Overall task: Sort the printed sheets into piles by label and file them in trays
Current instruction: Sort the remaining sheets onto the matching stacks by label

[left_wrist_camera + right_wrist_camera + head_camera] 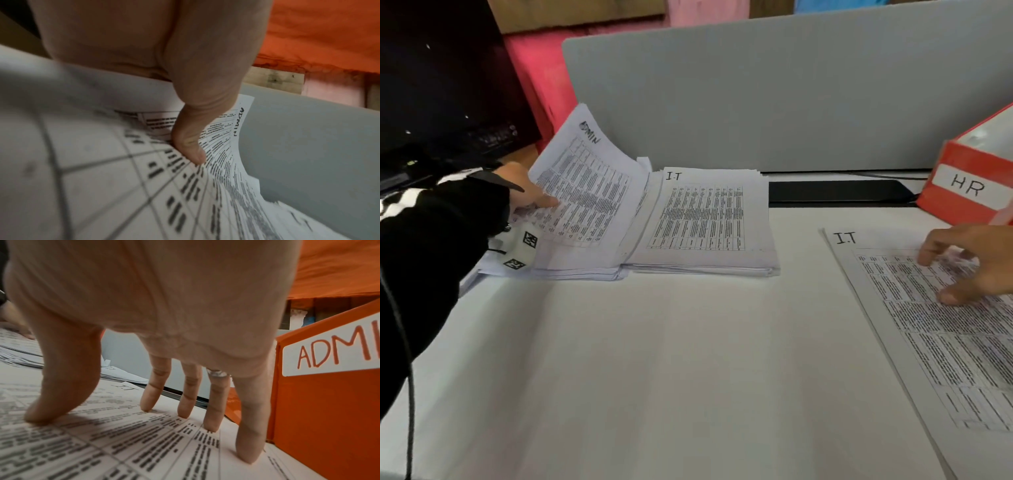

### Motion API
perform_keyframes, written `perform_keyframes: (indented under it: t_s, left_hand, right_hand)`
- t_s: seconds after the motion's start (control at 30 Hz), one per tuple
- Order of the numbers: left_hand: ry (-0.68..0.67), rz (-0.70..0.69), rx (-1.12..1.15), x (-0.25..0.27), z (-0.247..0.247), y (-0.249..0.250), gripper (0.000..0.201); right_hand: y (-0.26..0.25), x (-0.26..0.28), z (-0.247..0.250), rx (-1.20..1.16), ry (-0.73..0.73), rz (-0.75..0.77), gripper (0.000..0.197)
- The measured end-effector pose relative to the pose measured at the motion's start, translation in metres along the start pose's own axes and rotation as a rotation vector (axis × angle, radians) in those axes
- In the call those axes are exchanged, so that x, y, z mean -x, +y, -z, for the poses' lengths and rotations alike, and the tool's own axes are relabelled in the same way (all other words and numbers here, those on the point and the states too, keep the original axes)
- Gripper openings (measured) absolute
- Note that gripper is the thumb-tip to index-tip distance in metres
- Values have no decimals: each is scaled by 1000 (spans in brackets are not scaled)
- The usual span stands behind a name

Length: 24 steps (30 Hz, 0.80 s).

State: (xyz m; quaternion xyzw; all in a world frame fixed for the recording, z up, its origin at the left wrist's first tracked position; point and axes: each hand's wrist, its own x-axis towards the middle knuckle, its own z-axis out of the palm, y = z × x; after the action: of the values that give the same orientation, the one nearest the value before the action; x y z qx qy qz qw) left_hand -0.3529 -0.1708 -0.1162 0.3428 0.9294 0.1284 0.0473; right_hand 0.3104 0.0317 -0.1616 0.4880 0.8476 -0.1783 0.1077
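Note:
My left hand [530,195] pinches a sheet labelled ADMIN [585,178], lifted and curled off the left pile [571,270]; the thumb [191,146] presses on its printed side. Beside it lies a thick pile topped by a sheet marked I.T [709,219]. At the right a separate I.T sheet [935,325] lies flat on the white table, and my right hand [969,267] rests on it with straight spread fingers [248,443]. Red trays stand nearby: one labelled HR [969,185], one labelled ADMIN [329,386] just right of my right hand.
A grey partition [791,96] stands behind the piles, with a black flat device [839,193] at its foot. A dark monitor [441,85] is at the back left. The white table [654,359] stretches between the piles and the front edge.

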Motion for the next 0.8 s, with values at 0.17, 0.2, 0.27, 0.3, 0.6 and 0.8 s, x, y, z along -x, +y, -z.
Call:
perform_keyframes:
  t_s: [0.17, 0.2, 0.27, 0.3, 0.6, 0.8]
  left_hand:
    - [6, -50, 55, -5, 15, 9, 42]
    - [-14, -36, 39, -5, 15, 12, 45]
    - [-60, -23, -26, -4, 7, 19, 51]
    - [-73, -27, -68, -3, 1, 22, 52]
    - [-13, -91, -485, 0, 0, 45, 41]
    - [36, -419, -365, 16, -28, 115, 73]
  right_hand:
    - [4, -5, 0, 3, 24, 18, 97]
    - [5, -7, 0, -3, 23, 18, 97]
    - [3, -6, 0, -4, 25, 15, 98]
    - [2, -5, 0, -4, 20, 11, 98]
    - [-18, 8, 0, -9, 11, -34, 71]
    - [-7, -2, 1, 20, 1, -39, 104]
